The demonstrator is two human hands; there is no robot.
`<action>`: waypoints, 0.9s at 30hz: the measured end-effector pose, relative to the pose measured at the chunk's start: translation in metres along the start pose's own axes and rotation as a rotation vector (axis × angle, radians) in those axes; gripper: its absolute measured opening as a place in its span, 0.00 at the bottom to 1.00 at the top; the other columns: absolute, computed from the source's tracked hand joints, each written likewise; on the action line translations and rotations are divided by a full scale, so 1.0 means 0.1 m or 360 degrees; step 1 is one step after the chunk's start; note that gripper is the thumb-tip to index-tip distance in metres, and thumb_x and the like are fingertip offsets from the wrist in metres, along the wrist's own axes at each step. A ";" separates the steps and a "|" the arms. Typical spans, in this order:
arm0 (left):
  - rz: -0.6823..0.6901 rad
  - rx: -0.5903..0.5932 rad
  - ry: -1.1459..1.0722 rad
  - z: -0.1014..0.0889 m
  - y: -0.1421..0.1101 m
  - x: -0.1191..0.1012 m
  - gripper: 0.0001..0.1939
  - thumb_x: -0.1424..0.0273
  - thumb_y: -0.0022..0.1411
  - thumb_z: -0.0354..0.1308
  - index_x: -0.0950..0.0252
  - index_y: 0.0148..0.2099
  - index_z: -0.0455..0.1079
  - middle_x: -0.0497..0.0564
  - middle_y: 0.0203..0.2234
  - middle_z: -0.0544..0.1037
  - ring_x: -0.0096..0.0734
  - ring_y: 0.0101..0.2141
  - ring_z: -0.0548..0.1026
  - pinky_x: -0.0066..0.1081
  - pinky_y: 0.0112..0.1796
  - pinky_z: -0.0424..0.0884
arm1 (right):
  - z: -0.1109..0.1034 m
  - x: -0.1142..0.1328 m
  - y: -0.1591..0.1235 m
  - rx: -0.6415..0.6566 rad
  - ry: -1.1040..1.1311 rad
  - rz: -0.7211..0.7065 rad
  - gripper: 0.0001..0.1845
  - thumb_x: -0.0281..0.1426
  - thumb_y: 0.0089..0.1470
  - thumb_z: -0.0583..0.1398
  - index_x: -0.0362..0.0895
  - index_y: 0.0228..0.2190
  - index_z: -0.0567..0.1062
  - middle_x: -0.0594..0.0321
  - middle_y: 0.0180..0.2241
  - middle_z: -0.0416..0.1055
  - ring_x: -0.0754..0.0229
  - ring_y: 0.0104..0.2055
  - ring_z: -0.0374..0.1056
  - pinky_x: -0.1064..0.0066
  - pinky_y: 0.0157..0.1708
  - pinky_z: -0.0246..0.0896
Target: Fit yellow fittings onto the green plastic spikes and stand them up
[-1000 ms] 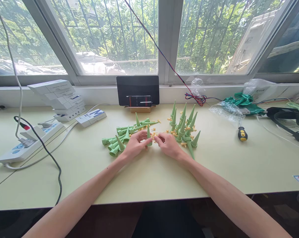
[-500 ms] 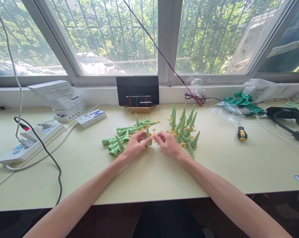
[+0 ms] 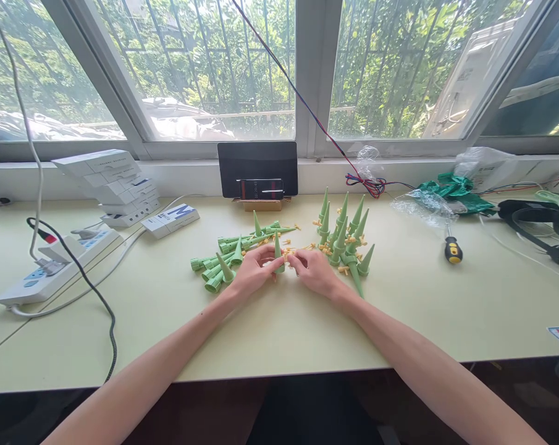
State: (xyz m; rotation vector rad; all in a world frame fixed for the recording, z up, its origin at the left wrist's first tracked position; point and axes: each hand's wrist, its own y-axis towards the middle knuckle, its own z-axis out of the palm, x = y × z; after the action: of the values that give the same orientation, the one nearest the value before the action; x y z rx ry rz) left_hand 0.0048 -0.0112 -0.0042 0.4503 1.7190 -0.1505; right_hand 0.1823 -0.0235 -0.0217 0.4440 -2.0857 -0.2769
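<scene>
Head view, left hand (image 3: 254, 269) grip: pinching upright green spike (image 3: 278, 246), frame centre
Right hand (image 3: 317, 272) grip: pinching yellow fitting (image 3: 286, 254) beside it

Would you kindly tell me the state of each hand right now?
Left hand: closed, holding a green cone.
Right hand: fingertips at a yellow piece beside the cone; whether they grip it cannot be told.

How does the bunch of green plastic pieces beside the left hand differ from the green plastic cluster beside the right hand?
Several long pieces in the green plastic bunch lie flat, while most cones in the green plastic cluster point upward. The bunch shows several open round ends; the cluster shows mainly pointed tips. Both are green, include upright cones, and rest on the pale table.
</scene>
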 end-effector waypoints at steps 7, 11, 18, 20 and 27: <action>-0.0015 -0.0032 -0.0003 -0.01 0.00 -0.01 0.19 0.56 0.56 0.64 0.64 0.43 0.73 0.56 0.40 0.78 0.40 0.38 0.76 0.29 0.24 0.73 | -0.03 0.05 -0.01 -0.0022 0.0137 0.0078 0.15 0.41 0.59 0.56 0.44 0.29 0.71 0.64 0.26 0.72 0.65 0.24 0.62 0.72 0.26 0.54; -0.0015 -0.0046 0.0005 -0.02 0.00 0.00 0.20 0.56 0.55 0.64 0.64 0.45 0.73 0.57 0.42 0.78 0.41 0.39 0.77 0.29 0.25 0.73 | -0.02 0.04 -0.01 0.0009 0.0155 0.0007 0.12 0.39 0.59 0.57 0.44 0.32 0.72 0.63 0.29 0.73 0.64 0.26 0.63 0.72 0.28 0.57; -0.0003 -0.0012 0.0030 -0.01 0.00 0.00 0.20 0.55 0.57 0.62 0.65 0.44 0.72 0.57 0.42 0.78 0.42 0.40 0.77 0.29 0.24 0.73 | -0.02 0.00 -0.01 0.0038 0.0063 -0.0042 0.15 0.38 0.61 0.54 0.44 0.26 0.69 0.66 0.23 0.69 0.65 0.24 0.58 0.72 0.26 0.52; -0.0002 -0.0005 0.0034 -0.01 0.00 -0.01 0.20 0.55 0.56 0.62 0.65 0.44 0.73 0.57 0.42 0.78 0.42 0.39 0.77 0.29 0.24 0.73 | -0.02 0.01 -0.01 0.0024 0.0016 -0.0025 0.18 0.38 0.62 0.53 0.44 0.22 0.66 0.68 0.20 0.65 0.66 0.22 0.55 0.72 0.25 0.49; -0.0023 -0.0045 0.0024 0.00 -0.01 -0.03 0.21 0.54 0.55 0.63 0.64 0.43 0.74 0.57 0.41 0.79 0.42 0.40 0.77 0.30 0.25 0.74 | -0.03 0.06 -0.02 -0.0001 0.0096 0.0059 0.16 0.41 0.60 0.55 0.44 0.27 0.70 0.65 0.24 0.69 0.65 0.24 0.60 0.72 0.26 0.53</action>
State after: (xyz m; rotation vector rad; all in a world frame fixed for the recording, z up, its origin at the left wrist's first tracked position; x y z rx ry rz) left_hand 0.0047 -0.0127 -0.0012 0.4188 1.7374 -0.1333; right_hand 0.1828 -0.0274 -0.0160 0.4083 -2.0328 -0.2396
